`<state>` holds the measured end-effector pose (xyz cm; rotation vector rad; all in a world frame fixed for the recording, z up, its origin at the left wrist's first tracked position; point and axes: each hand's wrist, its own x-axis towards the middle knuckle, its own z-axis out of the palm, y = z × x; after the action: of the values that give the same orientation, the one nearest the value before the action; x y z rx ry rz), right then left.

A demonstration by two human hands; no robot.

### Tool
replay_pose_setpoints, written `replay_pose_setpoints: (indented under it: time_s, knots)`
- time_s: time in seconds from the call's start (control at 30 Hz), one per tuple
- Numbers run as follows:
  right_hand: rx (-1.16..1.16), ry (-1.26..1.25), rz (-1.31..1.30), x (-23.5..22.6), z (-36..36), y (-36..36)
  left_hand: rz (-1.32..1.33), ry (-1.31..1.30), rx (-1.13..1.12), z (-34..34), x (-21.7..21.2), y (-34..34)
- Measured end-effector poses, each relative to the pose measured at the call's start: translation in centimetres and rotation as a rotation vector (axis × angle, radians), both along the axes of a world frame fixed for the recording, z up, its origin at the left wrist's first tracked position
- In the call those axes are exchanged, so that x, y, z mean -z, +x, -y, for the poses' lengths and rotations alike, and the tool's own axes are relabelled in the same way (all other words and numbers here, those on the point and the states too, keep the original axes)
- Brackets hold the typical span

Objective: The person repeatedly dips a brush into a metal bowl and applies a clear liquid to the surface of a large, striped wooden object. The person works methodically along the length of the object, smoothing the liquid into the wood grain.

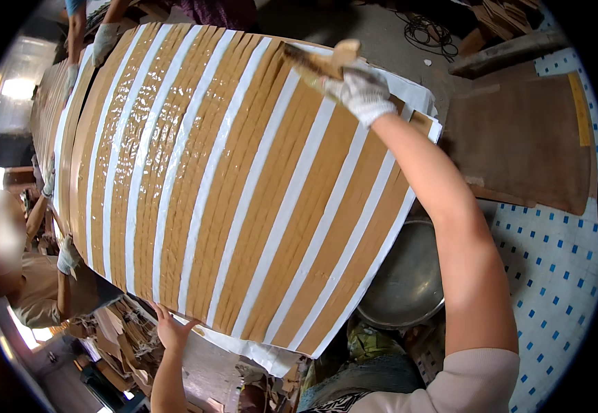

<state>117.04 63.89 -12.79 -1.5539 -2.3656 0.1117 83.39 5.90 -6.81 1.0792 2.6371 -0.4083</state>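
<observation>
My right hand (364, 89) wears a white knit glove and is closed round a wide brush (313, 63) with a wooden handle. The brush's dark bristle edge lies against the far part of a large stack of brown strips (244, 172), fanned out with white bands between them. Toward the left the strips have a wet gloss; on the right they look dry and matte. My bare left hand (172, 332) rests at the stack's near edge, thumb and fingers spread apart.
Beneath my right arm stands a round metal basin (406, 275). Brown boards (519, 141) lie at right on a blue-dotted white surface (540, 275). Co-workers' gloved hands (68, 255) touch the stack's left edge and far-left corner (106, 43). Scraps (116, 337) lie lower left.
</observation>
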Motion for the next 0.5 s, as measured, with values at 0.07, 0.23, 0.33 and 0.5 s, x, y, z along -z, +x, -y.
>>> replay_pose_setpoints:
  time_s: [0.07, 0.23, 0.33, 0.5]
  knots:
    - [-0.03, -0.173, -0.02, -1.9, -2.0, -1.2, -0.032, 0.028, 0.023, 0.4, 0.2, -0.4]
    - [-0.084, -0.252, -0.172, -7.0, 0.8, -8.1, -0.028, -0.028, -0.052, 0.4, -0.7, 0.1]
    - [-0.1, -0.09, -0.01, -3.8, 0.9, -12.4, -0.015, 0.025, -0.027, 0.6, -0.4, -0.3]
    - [0.088, -0.183, -0.277, -7.2, -3.7, -15.8, 0.013, 0.026, -0.059, 0.4, -0.8, -0.2]
